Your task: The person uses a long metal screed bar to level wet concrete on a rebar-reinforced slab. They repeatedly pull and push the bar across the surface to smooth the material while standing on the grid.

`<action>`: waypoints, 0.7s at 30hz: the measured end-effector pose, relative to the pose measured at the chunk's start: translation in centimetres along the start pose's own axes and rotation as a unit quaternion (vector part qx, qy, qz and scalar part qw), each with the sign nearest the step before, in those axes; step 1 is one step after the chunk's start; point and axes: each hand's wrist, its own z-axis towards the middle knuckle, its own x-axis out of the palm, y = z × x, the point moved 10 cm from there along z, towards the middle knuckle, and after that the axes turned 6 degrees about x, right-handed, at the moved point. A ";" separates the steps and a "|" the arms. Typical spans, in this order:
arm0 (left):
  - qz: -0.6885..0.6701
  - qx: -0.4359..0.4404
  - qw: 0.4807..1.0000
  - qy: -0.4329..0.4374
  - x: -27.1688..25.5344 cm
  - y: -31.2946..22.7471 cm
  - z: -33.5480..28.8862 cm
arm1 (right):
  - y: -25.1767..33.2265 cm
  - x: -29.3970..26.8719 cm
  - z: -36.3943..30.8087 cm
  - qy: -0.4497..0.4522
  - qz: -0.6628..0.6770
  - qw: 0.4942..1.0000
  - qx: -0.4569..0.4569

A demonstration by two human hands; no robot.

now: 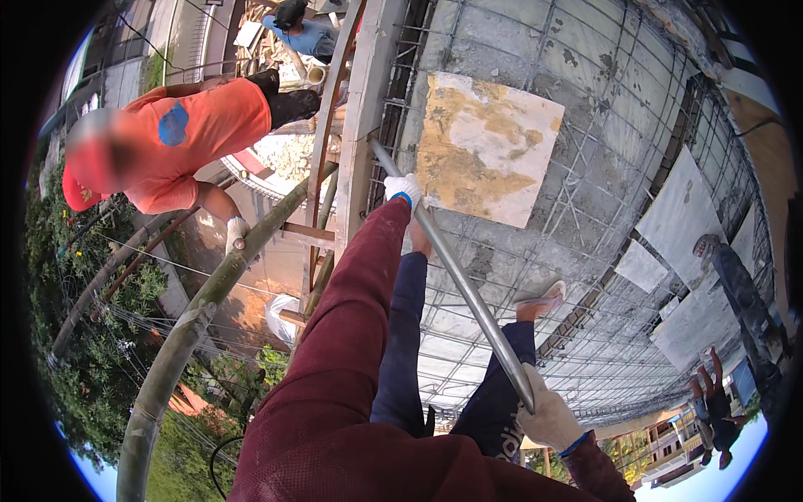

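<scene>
A long grey metal pipe (468,289) slants from the concrete edge at the upper left down toward my body. My left hand (403,189), in a white glove with a blue cuff, is closed around it near its far end. At the near end, my right hand (548,412) grips the pipe, also gloved. The far tip reaches the rebar strip (393,109) beside the edge board (365,100); whether it touches a bar there I cannot tell. To the right of my left hand lies a stained white-and-tan panel (493,151) on the rebar mesh.
A rebar grid (602,109) covers the deck, with loose white sheets (682,209) at the right. My sandalled foot (545,301) stands on the mesh. Beyond the left drop-off, a person in an orange shirt (209,125) grips a bamboo pole (180,343). Other people stand at the right.
</scene>
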 end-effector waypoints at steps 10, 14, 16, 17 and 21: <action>0.047 -0.005 0.985 -0.167 0.0 -5.3 -4.9 | -11.1 -4.5 12.6 -0.162 -0.067 0.984 -0.021; 0.096 -0.002 0.980 -0.172 1.2 -6.0 -5.8 | -16.7 -4.0 18.9 -0.188 -0.068 0.979 -0.027; 0.180 0.025 0.965 -0.188 2.0 -5.3 -4.3 | -18.5 -4.8 22.6 -0.192 -0.082 0.977 -0.039; 0.239 0.050 0.950 -0.193 2.6 -5.0 -3.2 | -19.3 -5.1 24.2 -0.188 -0.088 0.978 -0.034; -0.029 -0.031 0.946 -0.320 2.8 -3.0 -5.9 | -23.4 -4.2 30.1 -0.215 -0.115 0.968 -0.055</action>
